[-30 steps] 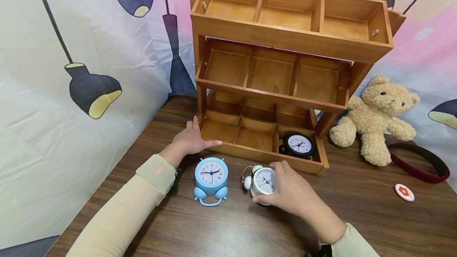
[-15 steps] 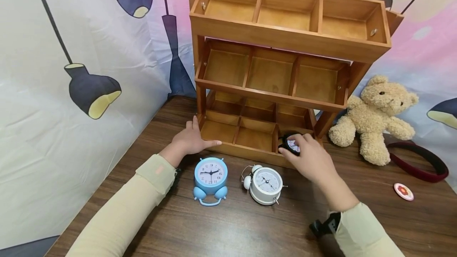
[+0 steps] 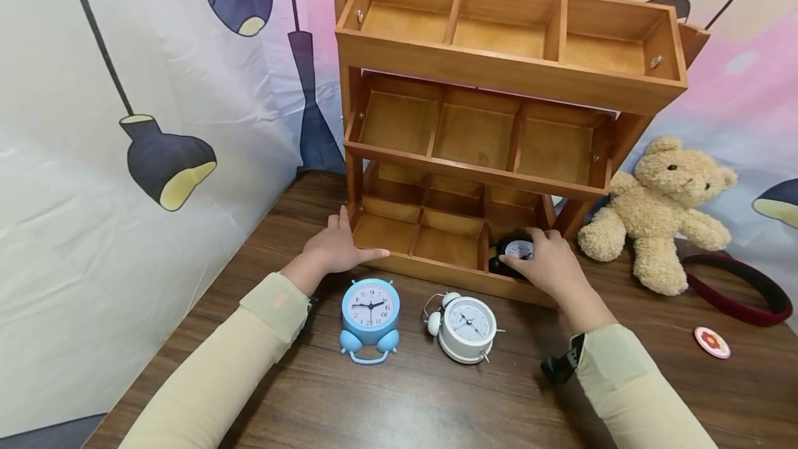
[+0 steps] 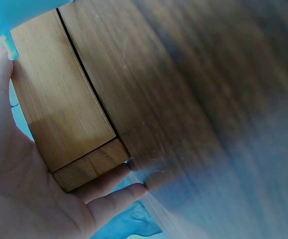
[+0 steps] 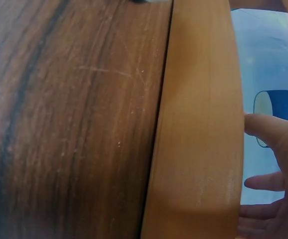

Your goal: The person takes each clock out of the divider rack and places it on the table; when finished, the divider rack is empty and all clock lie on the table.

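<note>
In the head view my left hand (image 3: 332, 248) lies spread at the front left corner of a wooden three-tier shelf (image 3: 430, 269), thumb along the bottom tray's rim. The left wrist view shows its fairly straight fingers (image 4: 116, 199) reaching round that corner. My right hand (image 3: 555, 267) grips a black alarm clock (image 3: 517, 249) in the bottom tray's front right compartment, covering the clock's right part. Behind the tray's front board (image 5: 199, 119), the right wrist view shows that hand's thumb and fingers; the clock is hidden there. A light blue alarm clock (image 3: 370, 310) and a white one (image 3: 467, 328) lie before the shelf.
To the right of the shelf sits a beige teddy bear (image 3: 667, 206). A dark red headband (image 3: 736, 296) and a round flower badge (image 3: 712, 342) lie near it on the brown table (image 3: 399, 407). A printed cloth (image 3: 75, 262) hangs behind.
My right hand has left the white clock and moved up and right to the black clock in the tray. The left hand stays at the shelf corner.
</note>
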